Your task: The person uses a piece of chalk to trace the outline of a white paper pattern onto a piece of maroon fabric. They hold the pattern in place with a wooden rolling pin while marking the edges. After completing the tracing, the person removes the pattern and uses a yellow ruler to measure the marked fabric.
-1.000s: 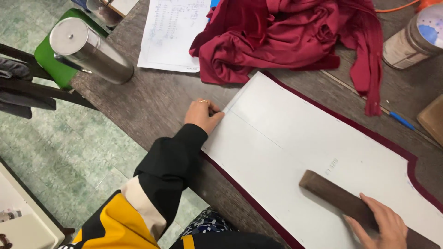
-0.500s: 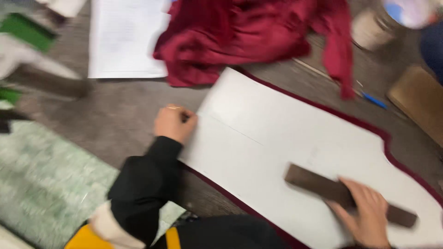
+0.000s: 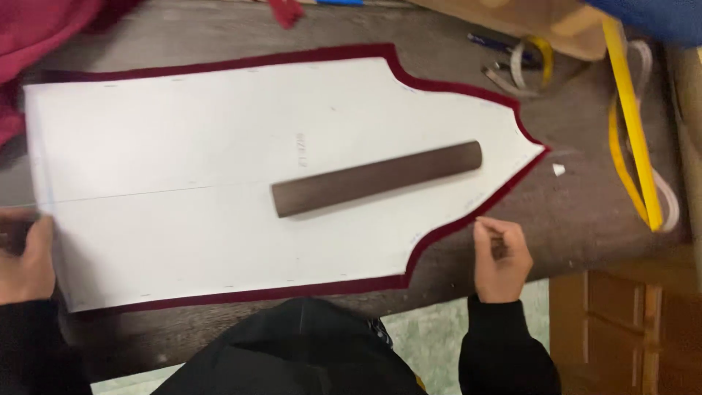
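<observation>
Head view: white paper pattern (image 3: 219,183) is lying flat on maroon fabric (image 3: 468,219), a dark wooden bar (image 3: 376,178) weighing it down. Left hand (image 3: 25,256) is pressing the pattern's left edge, fingers curled. Right hand (image 3: 501,256) is hovering by the fabric edge, pinching something small, possibly chalk. Fabric is showing only as a thin border, already cut to shape, apparently.

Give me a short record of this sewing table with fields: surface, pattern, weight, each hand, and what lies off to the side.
surface: brown table
pattern: white paper pattern lying flat on dark red fabric, which shows as a thin border
weight: dark brown bar resting on the pattern
left hand: at the pattern's left edge
right hand: fingers curled, beside the fabric's curved edge
side: yellow tape measure, pens
</observation>
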